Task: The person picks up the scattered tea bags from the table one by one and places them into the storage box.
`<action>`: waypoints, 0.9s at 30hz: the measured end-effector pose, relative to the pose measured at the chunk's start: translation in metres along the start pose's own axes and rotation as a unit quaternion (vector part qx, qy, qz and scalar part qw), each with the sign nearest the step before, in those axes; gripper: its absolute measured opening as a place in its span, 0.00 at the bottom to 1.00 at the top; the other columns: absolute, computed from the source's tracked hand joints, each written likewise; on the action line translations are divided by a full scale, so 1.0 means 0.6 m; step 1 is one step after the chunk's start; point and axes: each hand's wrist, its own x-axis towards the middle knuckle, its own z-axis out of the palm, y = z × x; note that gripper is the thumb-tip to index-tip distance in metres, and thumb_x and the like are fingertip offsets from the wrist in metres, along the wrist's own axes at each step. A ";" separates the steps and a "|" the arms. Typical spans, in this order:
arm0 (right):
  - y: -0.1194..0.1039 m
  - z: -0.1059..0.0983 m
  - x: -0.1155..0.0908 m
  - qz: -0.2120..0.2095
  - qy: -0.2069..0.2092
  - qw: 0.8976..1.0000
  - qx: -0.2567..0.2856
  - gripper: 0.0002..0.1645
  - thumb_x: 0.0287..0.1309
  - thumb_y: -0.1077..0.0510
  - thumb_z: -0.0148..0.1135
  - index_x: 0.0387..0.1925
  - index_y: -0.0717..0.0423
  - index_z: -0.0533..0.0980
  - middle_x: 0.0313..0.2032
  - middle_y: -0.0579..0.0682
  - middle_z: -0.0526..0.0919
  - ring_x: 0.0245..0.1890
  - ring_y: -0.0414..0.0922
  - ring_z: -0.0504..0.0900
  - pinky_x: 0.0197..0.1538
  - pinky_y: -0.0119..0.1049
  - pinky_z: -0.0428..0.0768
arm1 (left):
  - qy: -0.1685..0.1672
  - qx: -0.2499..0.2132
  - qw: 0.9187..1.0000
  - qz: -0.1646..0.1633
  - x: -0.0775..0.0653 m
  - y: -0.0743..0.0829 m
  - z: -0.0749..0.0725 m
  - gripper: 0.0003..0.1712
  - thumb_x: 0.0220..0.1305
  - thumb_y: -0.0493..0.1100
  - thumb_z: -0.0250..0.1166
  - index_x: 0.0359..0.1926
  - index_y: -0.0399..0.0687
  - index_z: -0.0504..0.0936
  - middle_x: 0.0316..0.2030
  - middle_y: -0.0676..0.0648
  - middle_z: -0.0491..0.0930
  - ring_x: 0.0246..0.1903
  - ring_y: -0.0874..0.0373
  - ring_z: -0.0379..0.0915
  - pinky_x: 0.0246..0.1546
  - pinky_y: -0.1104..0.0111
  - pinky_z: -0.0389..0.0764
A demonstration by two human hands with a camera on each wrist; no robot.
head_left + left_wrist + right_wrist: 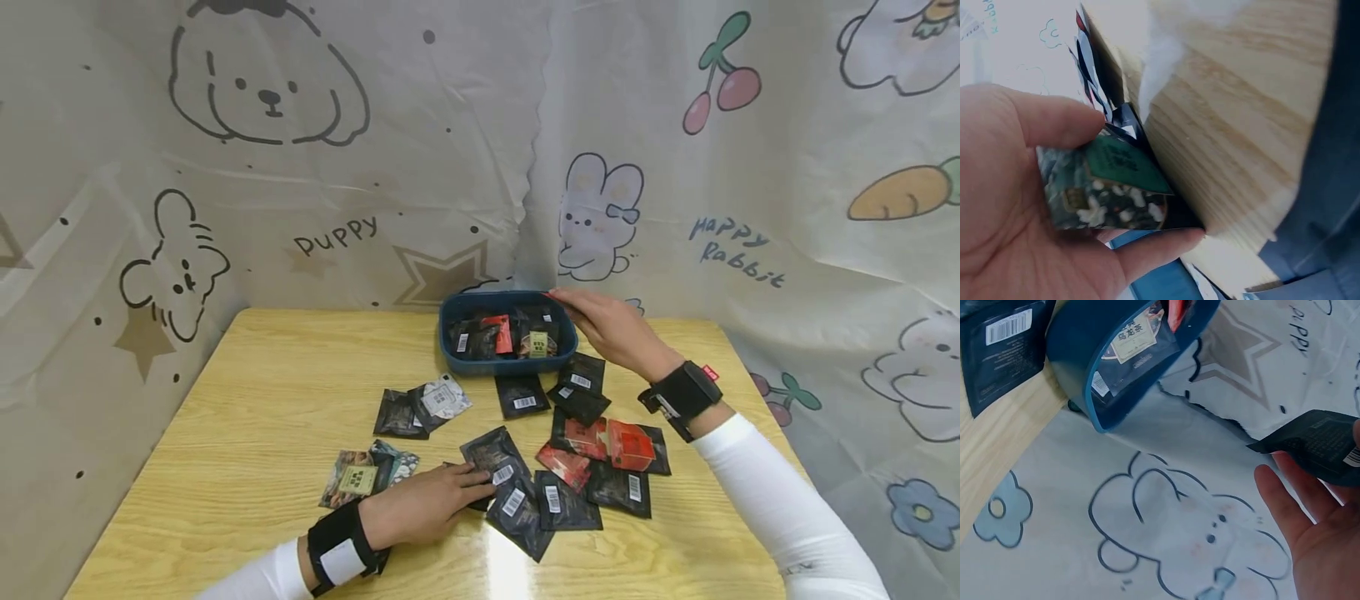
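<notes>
My left hand (423,504) is low over the spread of packets at the front of the table. In the left wrist view, its thumb and fingers pinch a small flat packet (1125,181) with a green label and a picture of white flowers. Up at the right end of the blue container (501,367) is my right hand (618,329). The right wrist view shows it holding a dark packet (1313,447) with a white barcode; part of its grip lies outside that frame. Black and red packets (495,337) lie inside the container.
Several dark packets (570,500) and red-fronted ones (630,446) lie right of centre on the wooden table (285,367). A white-and-black packet (442,398) lies left of them, and a packet with a yellow label (341,479) is near my left wrist. A patterned cloth (465,150) hangs behind.
</notes>
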 end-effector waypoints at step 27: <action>0.047 0.151 0.015 0.064 -0.124 0.989 0.040 0.40 0.70 0.36 0.53 0.73 0.53 0.65 0.72 0.57 0.62 0.70 0.59 0.62 0.70 0.57 0.62 | 0.098 -0.056 0.992 -0.055 -0.028 -0.015 -0.029 0.36 0.68 0.27 0.58 0.74 0.51 0.66 0.70 0.49 0.67 0.65 0.54 0.67 0.60 0.60 0.75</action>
